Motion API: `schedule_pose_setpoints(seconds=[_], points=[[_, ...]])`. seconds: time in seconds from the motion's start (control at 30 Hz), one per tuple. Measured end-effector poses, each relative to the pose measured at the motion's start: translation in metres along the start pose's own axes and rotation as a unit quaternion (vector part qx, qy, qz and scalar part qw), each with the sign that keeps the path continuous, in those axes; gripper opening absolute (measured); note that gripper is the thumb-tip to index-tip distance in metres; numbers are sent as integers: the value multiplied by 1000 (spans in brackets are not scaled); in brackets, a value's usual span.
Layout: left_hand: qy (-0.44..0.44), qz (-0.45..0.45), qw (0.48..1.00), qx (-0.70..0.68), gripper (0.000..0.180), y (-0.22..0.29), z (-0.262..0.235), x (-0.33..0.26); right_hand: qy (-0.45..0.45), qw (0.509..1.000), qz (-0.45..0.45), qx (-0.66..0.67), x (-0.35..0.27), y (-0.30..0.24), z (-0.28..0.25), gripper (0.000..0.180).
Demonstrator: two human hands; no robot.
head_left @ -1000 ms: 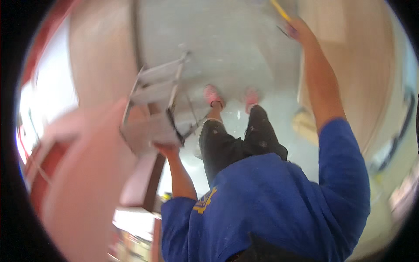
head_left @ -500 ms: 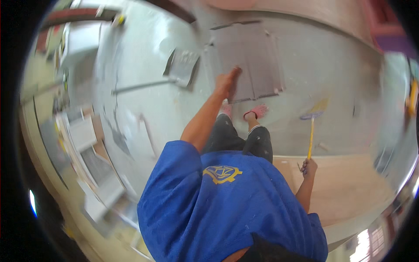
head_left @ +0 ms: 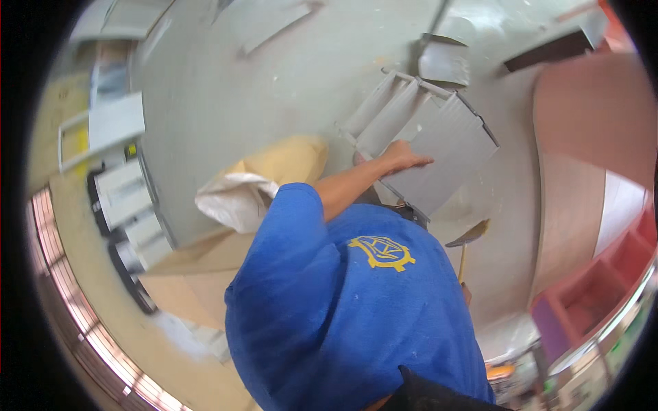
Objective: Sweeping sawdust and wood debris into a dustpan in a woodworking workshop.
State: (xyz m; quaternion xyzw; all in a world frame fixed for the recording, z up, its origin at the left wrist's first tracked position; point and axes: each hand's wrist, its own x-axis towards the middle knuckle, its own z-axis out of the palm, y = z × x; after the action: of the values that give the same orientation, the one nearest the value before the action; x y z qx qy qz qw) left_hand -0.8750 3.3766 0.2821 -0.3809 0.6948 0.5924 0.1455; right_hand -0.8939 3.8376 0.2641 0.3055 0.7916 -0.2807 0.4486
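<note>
A person in a blue shirt (head_left: 356,308) with a yellow chest emblem looks down at a grey, paint-spattered step stool (head_left: 428,147) standing on the pale concrete floor (head_left: 260,96). The stool is a folding metal one, its flat top dusty and streaked white, with narrow treads running away from it toward the upper left. The left hand (head_left: 404,156) lies on the near edge of the top, fingers spread flat and pressed against the metal.

The right hand (head_left: 466,293) is mostly hidden behind the shirt at the lower right; it appears to grip a yellow handle (head_left: 462,264) topped by a flat, dark trowel blade (head_left: 469,234), though how the fingers close cannot be told.

A tan and white sack (head_left: 253,181) slumps on the floor to the left of the stool, near the person's shoulder. Grey boards (head_left: 274,24) lie further off at the top, and white panels (head_left: 116,120) line the left edge. A curved pinkish-brown wall (head_left: 589,137) rises on the right.

Half a second earlier the left arm was stretched out over a flat grey panel on the floor with the stool lying well off to the left; now the view has swung round and the hand rests on the stool itself. The trowel, then held out in plain sight to the right, has drawn in close to the body.
</note>
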Motion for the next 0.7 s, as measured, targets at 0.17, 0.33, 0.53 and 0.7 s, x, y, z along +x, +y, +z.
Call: schedule_pose_setpoints(seconds=[0.17,0.33,0.53,0.7], points=[[172,-22,984,40,67,-8,96,7,-6,973,-92,-211,58,-50,-168,48],[160,-143,976,-44,93,19,-28,-61,-15,939,-127,-319,43,-44,-182,50],[310,-178,910,-209,80,-61,-135,-109,23,904,-120,-410,-91,-146,-123,53],[480,-208,814,-254,72,-179,-234,-106,-9,869,-125,-479,-89,-157,-102,51]])
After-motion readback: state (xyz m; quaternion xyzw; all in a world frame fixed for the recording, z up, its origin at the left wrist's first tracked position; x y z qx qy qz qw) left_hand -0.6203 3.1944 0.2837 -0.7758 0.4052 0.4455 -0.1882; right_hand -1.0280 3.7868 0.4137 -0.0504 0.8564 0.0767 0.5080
